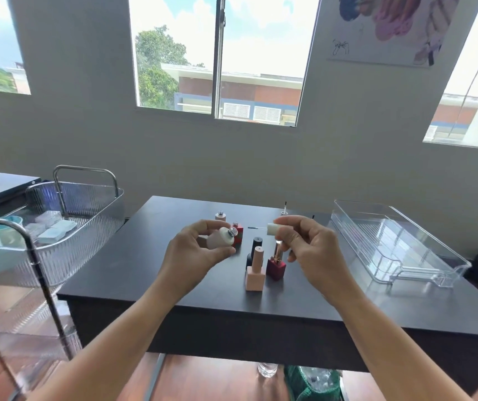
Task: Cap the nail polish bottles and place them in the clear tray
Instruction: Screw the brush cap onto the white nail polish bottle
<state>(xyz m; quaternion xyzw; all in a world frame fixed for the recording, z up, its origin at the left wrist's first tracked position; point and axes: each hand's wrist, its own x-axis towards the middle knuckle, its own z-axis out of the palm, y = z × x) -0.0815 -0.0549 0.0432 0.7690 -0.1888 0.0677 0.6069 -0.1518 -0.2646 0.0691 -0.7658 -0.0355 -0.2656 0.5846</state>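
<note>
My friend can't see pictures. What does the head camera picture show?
A person's left hand holds an uncapped pale nail polish bottle while the right hand holds a white brush cap beside it, brush pointing at the bottle. More bottles stand on the dark table, and a clear tray sits to the right.

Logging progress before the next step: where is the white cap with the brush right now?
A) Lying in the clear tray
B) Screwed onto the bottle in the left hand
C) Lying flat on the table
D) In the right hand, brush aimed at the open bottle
D: the right hand pinches the white cap, its brush pointing at the uncapped neck of the bottle that the left hand holds, not yet inserted.
</note>
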